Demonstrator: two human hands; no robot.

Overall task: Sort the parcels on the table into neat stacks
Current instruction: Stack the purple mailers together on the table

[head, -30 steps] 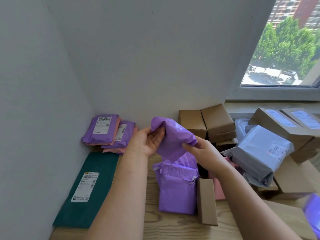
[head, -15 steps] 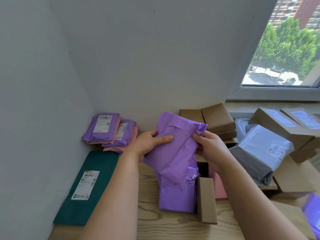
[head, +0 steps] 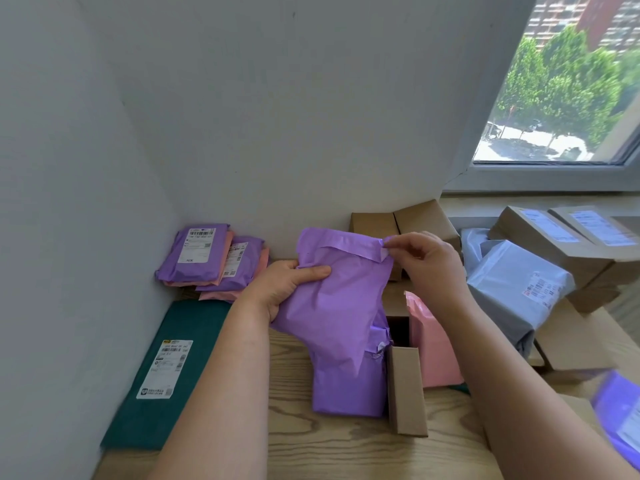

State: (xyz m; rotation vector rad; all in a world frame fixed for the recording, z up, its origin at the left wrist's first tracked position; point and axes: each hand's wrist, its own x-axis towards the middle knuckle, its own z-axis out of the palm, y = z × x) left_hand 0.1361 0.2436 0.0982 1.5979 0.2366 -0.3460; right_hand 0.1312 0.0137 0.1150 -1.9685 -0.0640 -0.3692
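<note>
I hold a purple mailer bag (head: 341,292) up over the wooden table (head: 346,448). My left hand (head: 284,289) grips its left edge, thumb lying across the front. My right hand (head: 426,261) pinches the bag's top right flap corner. Under it a second purple mailer (head: 349,386) lies flat on the table. In the back left corner sit two small stacks of purple and pink mailers (head: 211,261). A dark green parcel (head: 169,372) with a white label lies along the left wall.
A narrow cardboard box (head: 405,389) and a pink mailer (head: 433,344) lie right of the purple one. Grey mailers (head: 519,292) and brown boxes (head: 554,244) pile up on the right, more brown boxes (head: 422,216) at the back. Another purple parcel (head: 620,410) blurs at the right edge.
The crumpled purple mailer has been unfolded and flattened out between my hands. My right hand moved from its side up to the top flap corner.
</note>
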